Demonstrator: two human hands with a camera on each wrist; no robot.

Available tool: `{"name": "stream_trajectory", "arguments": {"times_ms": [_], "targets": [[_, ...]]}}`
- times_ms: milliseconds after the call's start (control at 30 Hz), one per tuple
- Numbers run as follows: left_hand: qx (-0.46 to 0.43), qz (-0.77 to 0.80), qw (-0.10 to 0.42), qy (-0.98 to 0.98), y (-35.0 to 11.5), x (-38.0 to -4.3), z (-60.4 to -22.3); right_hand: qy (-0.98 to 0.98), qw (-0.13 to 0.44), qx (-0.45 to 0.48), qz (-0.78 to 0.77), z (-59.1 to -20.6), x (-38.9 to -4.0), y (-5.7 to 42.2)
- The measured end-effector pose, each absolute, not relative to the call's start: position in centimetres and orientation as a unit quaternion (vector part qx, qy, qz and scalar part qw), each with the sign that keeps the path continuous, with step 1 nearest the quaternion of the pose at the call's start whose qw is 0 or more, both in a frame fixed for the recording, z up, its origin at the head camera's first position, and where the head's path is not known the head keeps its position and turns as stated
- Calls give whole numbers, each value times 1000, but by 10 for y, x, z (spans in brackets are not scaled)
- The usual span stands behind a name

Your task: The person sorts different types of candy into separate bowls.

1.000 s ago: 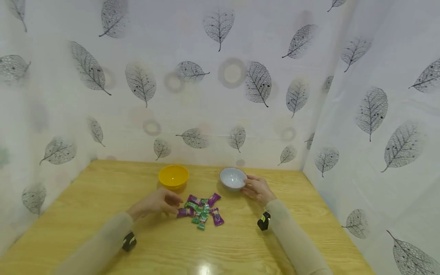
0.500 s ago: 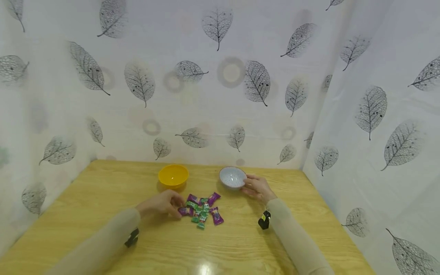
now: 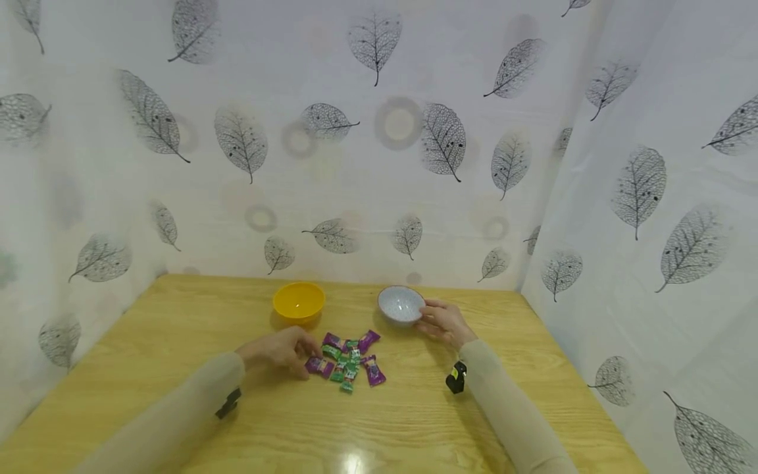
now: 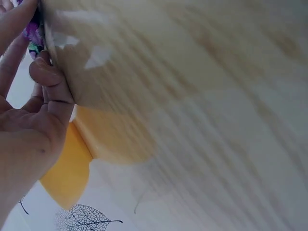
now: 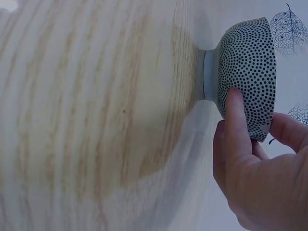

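My right hand [image 3: 444,322] holds a small bowl [image 3: 399,304] by its right side, fingers against the outside and thumb at the rim. In the right wrist view the bowl [image 5: 248,77] shows black dots on a pale outside, and its foot is on the table. My left hand [image 3: 278,350] is at the left edge of a pile of wrapped candies [image 3: 349,359], purple and green. Its thumb and fingers are spread around a purple candy [image 3: 320,367] at the pile's left. In the left wrist view the hand [image 4: 38,110] partly hides the candies.
A yellow bowl [image 3: 299,303] stands behind the left hand, near the table's back edge. Pale curtains with a leaf print [image 3: 331,197] rise behind the wooden table [image 3: 403,421] and along its sides.
My left hand has moved a little right onto the pile's left edge, and the purple candy there has turned slightly. The right hand and its bowl have stayed in place.
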State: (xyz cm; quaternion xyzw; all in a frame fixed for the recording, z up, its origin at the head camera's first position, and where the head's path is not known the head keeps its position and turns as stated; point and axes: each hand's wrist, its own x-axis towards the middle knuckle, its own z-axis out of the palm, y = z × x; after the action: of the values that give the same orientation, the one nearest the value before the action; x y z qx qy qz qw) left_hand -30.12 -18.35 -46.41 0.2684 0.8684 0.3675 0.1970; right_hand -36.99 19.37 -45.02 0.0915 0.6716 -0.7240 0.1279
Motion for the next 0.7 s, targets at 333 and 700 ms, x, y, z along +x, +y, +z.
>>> {"name": "stream_trajectory", "arguments": {"times_ms": [333, 700], "targets": [[287, 383, 203, 854, -184, -299, -464, 674, 129, 90, -721, -449, -369, 194], [287, 380, 205, 855, -183, -298, -461, 678, 134, 79, -718, -450, -369, 195]]}}
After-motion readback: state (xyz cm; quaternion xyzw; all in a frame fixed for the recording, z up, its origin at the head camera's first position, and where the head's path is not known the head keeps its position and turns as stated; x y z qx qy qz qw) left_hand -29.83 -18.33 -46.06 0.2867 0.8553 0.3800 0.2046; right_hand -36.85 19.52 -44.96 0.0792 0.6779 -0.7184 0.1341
